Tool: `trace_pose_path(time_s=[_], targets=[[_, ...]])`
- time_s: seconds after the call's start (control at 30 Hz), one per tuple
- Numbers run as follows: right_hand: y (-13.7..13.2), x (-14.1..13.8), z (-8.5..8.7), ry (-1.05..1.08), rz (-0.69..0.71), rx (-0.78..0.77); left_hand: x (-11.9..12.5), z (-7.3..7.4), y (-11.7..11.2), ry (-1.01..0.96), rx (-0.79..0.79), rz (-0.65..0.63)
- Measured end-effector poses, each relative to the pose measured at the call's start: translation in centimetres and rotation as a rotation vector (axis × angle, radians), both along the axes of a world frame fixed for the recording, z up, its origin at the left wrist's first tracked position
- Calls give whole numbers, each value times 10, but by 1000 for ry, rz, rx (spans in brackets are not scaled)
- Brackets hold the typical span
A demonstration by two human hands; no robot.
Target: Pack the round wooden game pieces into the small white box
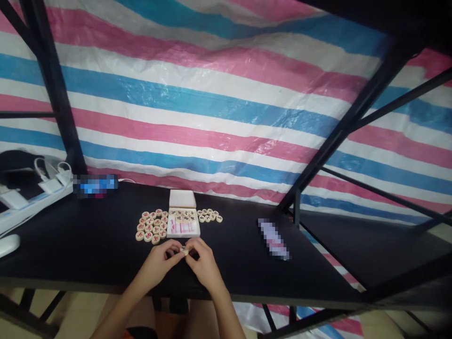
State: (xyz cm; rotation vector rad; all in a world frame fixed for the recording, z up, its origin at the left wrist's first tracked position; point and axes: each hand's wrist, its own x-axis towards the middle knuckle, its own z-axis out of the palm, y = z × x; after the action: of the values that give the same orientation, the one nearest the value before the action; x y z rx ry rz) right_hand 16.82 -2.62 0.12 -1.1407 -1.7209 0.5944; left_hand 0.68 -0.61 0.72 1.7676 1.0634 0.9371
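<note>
Just in front of an open white box [183, 229], my left hand [168, 253] and my right hand [200, 254] meet. Between their fingertips is a round xiangqi piece [184, 251] with a dark mark; both hands pinch it. Inside the box, whose lid [182, 198] is folded back, lie several pieces with black characters [185, 218]. Pink lines show on the box's bare floor. Left of the box sits a cluster of pieces with red characters [151, 226]. A smaller group of black-marked pieces [209, 215] lies to its right.
A blurred-out flat object [273, 239] lies on the black table [240, 268] at the right. At the left are a white power strip [37, 200] with plugs, a white mouse-like object [10, 245] and another blurred item [95, 184]. Black metal posts [58, 89] and a striped sheet stand behind.
</note>
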Motion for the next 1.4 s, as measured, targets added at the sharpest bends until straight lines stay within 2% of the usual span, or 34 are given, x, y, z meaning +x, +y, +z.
trace_pose_path(time_s=[0.23,0.53,0.73,0.93,1.13,1.4], targets=[[-1,0,0,14,26,16,0,-3,1,11,-9,34],[-2,0,2,4,23,35,1,6,-3,-8,-30,-23],[-2,1,1,-8,53,22,-1,-3,2,-47,-16,7],[-2,-1,2,100,89,-79,-5,-5,6,-135,-53,51],[-1,-1,1,61,75,-134,-5,-9,4,-36,-12,85],[-2,0,0,17,31,-7,-3,-2,0,-37,88,11]])
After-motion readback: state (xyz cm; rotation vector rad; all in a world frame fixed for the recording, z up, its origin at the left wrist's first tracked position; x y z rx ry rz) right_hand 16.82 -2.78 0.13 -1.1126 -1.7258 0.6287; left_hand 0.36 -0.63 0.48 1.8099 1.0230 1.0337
